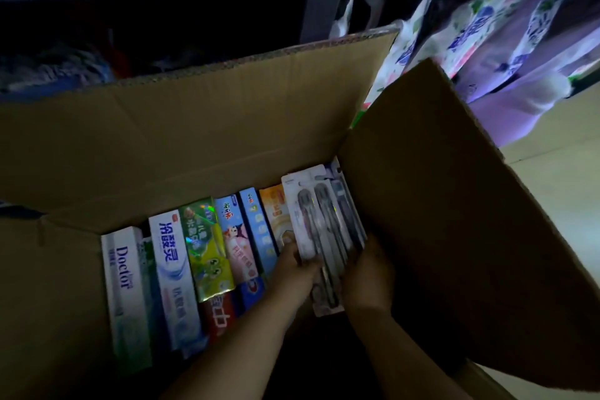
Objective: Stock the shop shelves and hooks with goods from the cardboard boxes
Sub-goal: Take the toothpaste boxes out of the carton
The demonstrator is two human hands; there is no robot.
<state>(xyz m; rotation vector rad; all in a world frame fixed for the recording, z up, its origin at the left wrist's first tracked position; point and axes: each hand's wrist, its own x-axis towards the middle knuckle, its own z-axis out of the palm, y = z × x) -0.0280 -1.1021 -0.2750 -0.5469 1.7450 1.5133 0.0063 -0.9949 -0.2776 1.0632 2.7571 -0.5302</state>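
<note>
Inside the open cardboard box [194,146], well left of the grip, a white "Doctor" toothpaste carton [125,295] stands at the end of a row. Beside it stands a blue-and-white toothpaste carton [173,273], then a green children's carton [206,250] and a carton with cartoon figures [237,237] just left of the grip. The left hand [297,265] curls its fingers round the near edge of a stack of toothbrush blister packs [321,227], which leans against the box's right wall. The right hand [368,273] clasps the same stack from the other side. Right of the grip rises a box flap [454,221]; beyond it hang purple printed bags [506,36].
</note>
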